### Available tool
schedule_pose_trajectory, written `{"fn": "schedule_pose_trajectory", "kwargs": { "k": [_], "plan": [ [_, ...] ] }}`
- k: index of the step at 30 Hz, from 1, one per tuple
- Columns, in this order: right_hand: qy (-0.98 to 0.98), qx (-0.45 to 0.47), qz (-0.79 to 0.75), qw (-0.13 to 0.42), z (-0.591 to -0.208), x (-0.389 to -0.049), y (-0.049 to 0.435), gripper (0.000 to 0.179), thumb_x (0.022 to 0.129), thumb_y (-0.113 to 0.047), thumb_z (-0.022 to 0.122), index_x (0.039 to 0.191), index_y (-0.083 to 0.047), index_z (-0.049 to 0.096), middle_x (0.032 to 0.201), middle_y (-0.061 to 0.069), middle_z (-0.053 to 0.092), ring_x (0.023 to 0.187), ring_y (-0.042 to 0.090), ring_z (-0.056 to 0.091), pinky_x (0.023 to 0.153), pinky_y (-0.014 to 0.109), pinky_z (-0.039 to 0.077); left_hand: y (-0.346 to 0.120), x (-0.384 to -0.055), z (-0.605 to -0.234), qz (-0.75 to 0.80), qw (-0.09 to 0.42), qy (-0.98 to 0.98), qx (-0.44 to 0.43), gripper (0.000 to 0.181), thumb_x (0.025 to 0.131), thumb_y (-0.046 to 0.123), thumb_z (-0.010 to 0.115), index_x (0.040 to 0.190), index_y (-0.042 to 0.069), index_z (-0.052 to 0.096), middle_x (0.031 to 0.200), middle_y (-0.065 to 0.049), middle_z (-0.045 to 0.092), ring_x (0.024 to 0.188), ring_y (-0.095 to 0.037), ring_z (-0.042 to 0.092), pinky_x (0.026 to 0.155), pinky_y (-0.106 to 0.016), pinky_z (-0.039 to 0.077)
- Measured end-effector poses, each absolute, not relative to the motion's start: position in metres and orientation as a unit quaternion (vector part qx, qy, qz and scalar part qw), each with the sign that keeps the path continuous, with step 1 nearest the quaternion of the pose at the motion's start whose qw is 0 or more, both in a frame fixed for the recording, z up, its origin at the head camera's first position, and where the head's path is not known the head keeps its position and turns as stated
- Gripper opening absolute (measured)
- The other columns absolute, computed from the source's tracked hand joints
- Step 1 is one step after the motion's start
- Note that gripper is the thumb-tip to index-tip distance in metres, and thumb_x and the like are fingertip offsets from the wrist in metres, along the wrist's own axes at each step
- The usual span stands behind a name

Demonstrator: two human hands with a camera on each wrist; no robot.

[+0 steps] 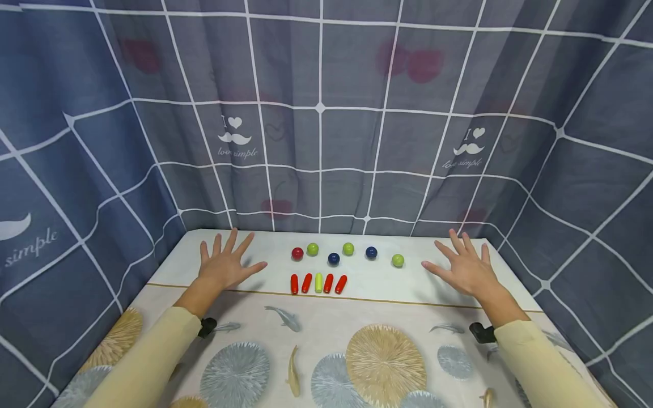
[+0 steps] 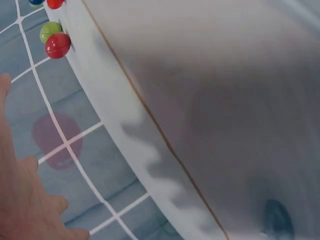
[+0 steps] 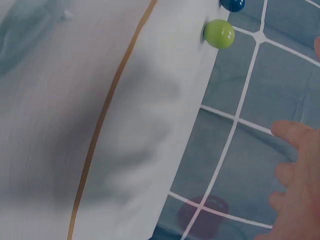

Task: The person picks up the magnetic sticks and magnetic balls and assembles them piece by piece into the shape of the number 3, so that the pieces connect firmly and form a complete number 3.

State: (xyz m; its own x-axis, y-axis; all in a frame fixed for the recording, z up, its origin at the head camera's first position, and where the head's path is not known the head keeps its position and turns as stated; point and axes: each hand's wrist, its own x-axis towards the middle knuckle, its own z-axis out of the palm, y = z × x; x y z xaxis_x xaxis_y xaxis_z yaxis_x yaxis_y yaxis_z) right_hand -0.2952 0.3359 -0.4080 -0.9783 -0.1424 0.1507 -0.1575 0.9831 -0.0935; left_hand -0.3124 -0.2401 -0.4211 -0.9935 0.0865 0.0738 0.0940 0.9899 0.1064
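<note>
My left hand [image 1: 223,267] hovers with spread fingers above the left side of the table, left of a red ball [image 1: 297,254]. On the right, my right hand [image 1: 465,268] is spread out too, and a green ball [image 1: 398,260] is the nearest thing to it. Between the hands lie more balls: two other green ones [image 1: 313,249] and two dark blue ones [image 1: 334,259]. In front of them is a row of short rods, several red [image 1: 294,284] and one yellow-green [image 1: 318,283]. Neither hand touches anything.
A pale tablecloth [image 1: 285,351] with fish and round leaf patterns covers the table, its gold line running across in front of the rods. Grey-blue checked curtains [image 1: 347,141] enclose the table at the back and both sides. Dark straps [image 1: 482,333] sit at both wrists.
</note>
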Motion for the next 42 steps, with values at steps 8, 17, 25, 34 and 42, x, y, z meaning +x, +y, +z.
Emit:
{"fn": "schedule_pose_trajectory", "kwargs": {
  "k": [8,17,25,34,42],
  "plan": [
    [-0.99,0.092,0.063,0.087,-0.418,-0.29,0.323,0.091,0.092,-0.08,0.044,0.158,-0.017,0.039,0.171,0.021,0.009,0.156,0.05,0.005,0.114,0.079,-0.006,-0.241,-0.304,-0.428,-0.055,0.046,-0.996,-0.055,0.101,0.086,0.088,0.039,0.165,0.029,0.017,0.171,-0.021,0.007,0.153,-0.058,0.004,0.115,-0.078,-0.008],
    [-0.985,0.12,0.067,0.108,-0.436,-0.278,0.302,0.088,0.091,-0.077,0.051,0.156,-0.018,0.044,0.17,0.02,0.018,0.155,0.05,0.013,0.117,0.077,0.002,-0.233,-0.285,-0.436,-0.064,0.057,-0.995,-0.059,0.102,0.086,0.088,0.042,0.165,0.026,0.021,0.171,-0.023,0.01,0.152,-0.059,0.008,0.115,-0.079,-0.005],
    [-0.978,0.155,0.087,0.11,-0.449,-0.272,0.281,0.086,0.089,-0.077,0.054,0.154,-0.02,0.048,0.171,0.016,0.02,0.156,0.047,0.014,0.117,0.076,0.006,-0.216,-0.266,-0.439,-0.075,0.054,-0.993,-0.073,0.098,0.087,0.085,0.045,0.164,0.027,0.025,0.171,-0.021,0.015,0.152,-0.058,0.011,0.115,-0.079,0.0],
    [-0.972,0.186,0.104,0.103,-0.453,-0.273,0.257,0.083,0.09,-0.074,0.056,0.155,-0.022,0.046,0.171,0.012,0.021,0.157,0.043,0.018,0.118,0.075,0.01,-0.196,-0.252,-0.444,-0.101,0.066,-0.988,-0.099,0.096,0.087,0.083,0.047,0.163,0.027,0.029,0.17,-0.018,0.019,0.151,-0.057,0.018,0.115,-0.08,0.007],
    [-0.959,0.237,0.135,0.082,-0.45,-0.282,0.231,0.077,0.093,-0.071,0.055,0.154,-0.025,0.048,0.171,0.008,0.022,0.157,0.038,0.022,0.122,0.069,0.017,-0.173,-0.234,-0.445,-0.132,0.062,-0.98,-0.138,0.092,0.088,0.076,0.055,0.162,0.026,0.031,0.17,-0.018,0.021,0.153,-0.054,0.021,0.115,-0.079,0.011]
  ]
}}
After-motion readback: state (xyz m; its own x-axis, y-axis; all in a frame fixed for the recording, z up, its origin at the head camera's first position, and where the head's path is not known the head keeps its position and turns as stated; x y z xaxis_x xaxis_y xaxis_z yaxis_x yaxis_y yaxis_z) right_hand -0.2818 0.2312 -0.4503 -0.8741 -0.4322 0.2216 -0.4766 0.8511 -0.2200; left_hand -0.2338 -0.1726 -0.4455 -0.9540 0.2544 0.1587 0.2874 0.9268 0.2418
